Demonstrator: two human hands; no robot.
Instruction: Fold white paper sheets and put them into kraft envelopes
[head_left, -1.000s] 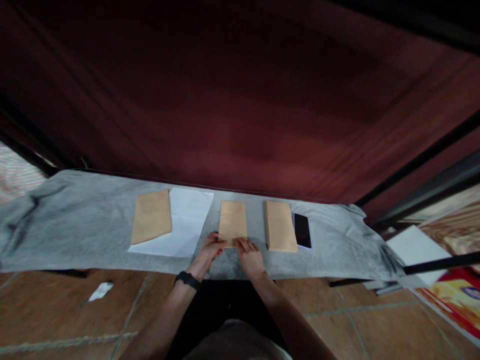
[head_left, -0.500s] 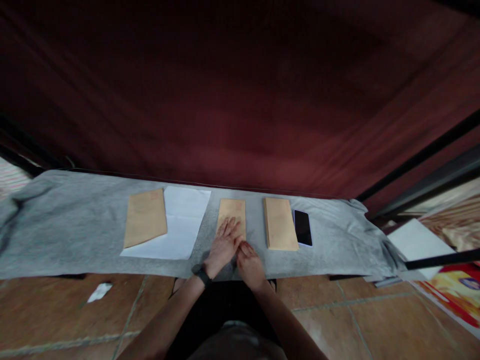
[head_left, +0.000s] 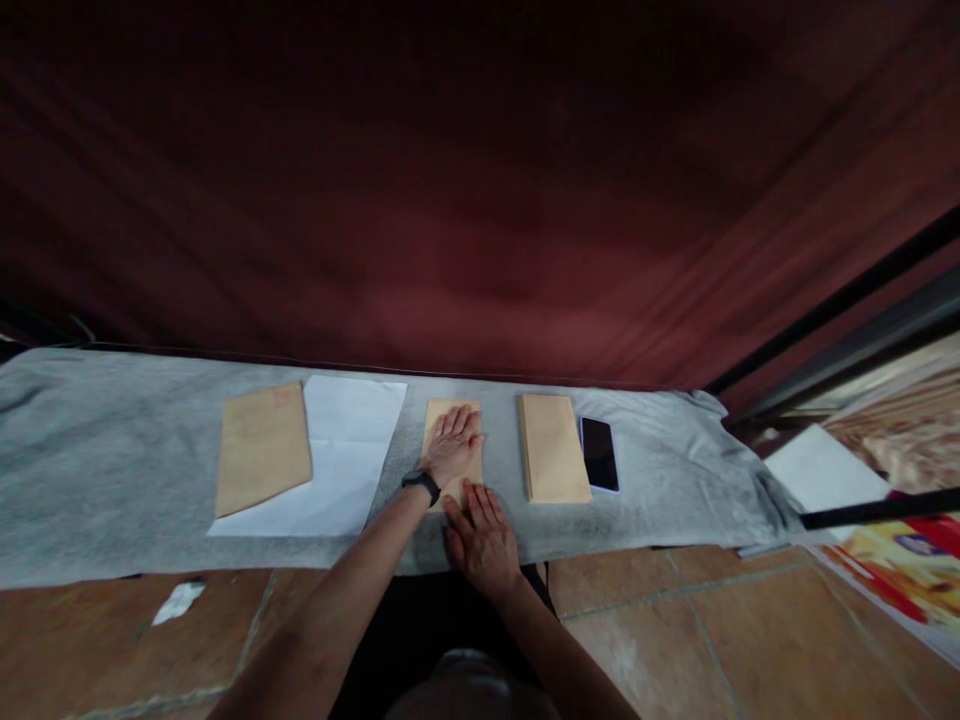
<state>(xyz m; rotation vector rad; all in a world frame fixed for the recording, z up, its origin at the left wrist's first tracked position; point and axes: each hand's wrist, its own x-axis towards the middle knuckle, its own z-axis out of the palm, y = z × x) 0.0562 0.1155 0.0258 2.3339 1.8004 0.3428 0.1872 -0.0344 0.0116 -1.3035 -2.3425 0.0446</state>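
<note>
A brown paper envelope [head_left: 472, 468] lies flat on the grey cloth in front of me. My left hand [head_left: 452, 440], with a black watch at the wrist, rests open and flat across its upper part, covering much of it. At the envelope's lower edge, my right hand [head_left: 484, 540] lies open with its fingers spread and the fingertips touching the paper. Neither hand grips anything. To the right sits a stack of brown envelopes [head_left: 555, 450]. On the left, another brown envelope [head_left: 262, 445] overlaps a large white sheet of paper [head_left: 349, 450].
A smartphone [head_left: 600, 455] lies right of the stack. Grey cloth [head_left: 675, 470] covers the long narrow surface. Behind it hangs a dark red curtain [head_left: 450, 250]. A black metal bar [head_left: 885, 508] stands at right. A white scrap [head_left: 178, 603] lies on the tiled floor.
My left hand has slid up the envelope. My right hand has gone from bunched fingers at its lower right corner to spread fingers on the lower edge. The view has shifted slightly.
</note>
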